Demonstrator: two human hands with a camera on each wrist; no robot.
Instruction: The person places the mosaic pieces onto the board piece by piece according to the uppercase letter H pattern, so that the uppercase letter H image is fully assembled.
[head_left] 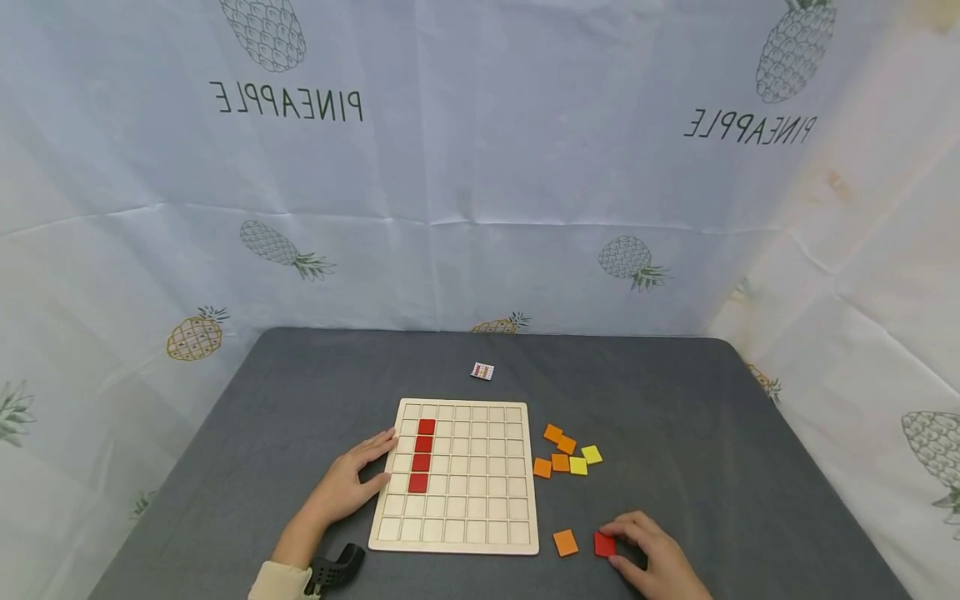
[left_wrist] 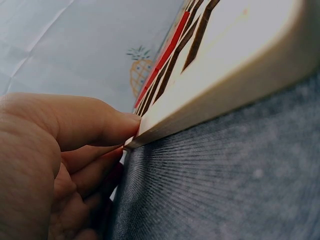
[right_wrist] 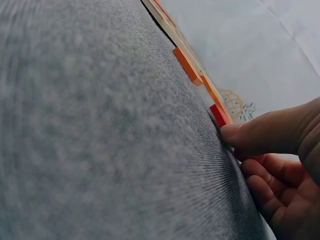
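Note:
A wooden grid board (head_left: 457,548) lies on the dark table with a column of red square tiles (head_left: 421,462) set in its second column from the left. My left hand (head_left: 351,479) rests against the board's left edge, thumb and fingertips touching the rim; the left wrist view has the thumb (left_wrist: 100,122) right at the board's side (left_wrist: 200,107). To the right of the board, my right hand (head_left: 648,554) pinches a loose red tile (head_left: 603,544) between thumb and fingers at table level. In the right wrist view that red tile (right_wrist: 218,115) shows just beyond the thumb tip.
An orange tile (head_left: 566,542) lies between the board and the right hand. Farther back, several orange tiles (head_left: 560,462) and two yellow tiles (head_left: 592,454) sit beside the board. A small patterned card (head_left: 482,371) lies behind it. Pineapple-print cloth (head_left: 480,167) hangs behind the table.

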